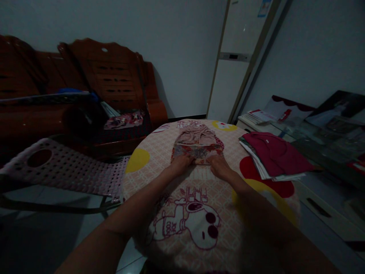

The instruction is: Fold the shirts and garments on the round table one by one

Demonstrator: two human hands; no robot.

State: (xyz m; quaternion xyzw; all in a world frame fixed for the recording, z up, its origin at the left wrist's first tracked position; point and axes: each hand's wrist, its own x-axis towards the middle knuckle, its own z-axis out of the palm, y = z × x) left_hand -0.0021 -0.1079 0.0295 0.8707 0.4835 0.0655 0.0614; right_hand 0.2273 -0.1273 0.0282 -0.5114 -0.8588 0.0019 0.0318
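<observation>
A thin pink garment (pixel 194 136) lies partly folded at the far half of the round table, with a grey and reddish patterned section (pixel 196 150) turned across its near side. My left hand (pixel 183 163) is closed at the near left edge of this fabric. At the near right edge, my right hand (pixel 218 165) has its fingers curled on the cloth. Both arms stretch forward over the table, and the fingertips are partly hidden in the dim light. A bit of dark pink dotted cloth (pixel 219 142) shows beyond the garment's right side.
Cartoon-printed cloth (pixel 171 182) covers the table. On its right side lies a stack of folded clothes (pixel 278 154), magenta on top. A woven chair (pixel 76 163) stands left, before a wooden sofa (pixel 111 76). A glass-topped cabinet (pixel 302 133) stands right; a tall white unit (pixel 232 57) is behind.
</observation>
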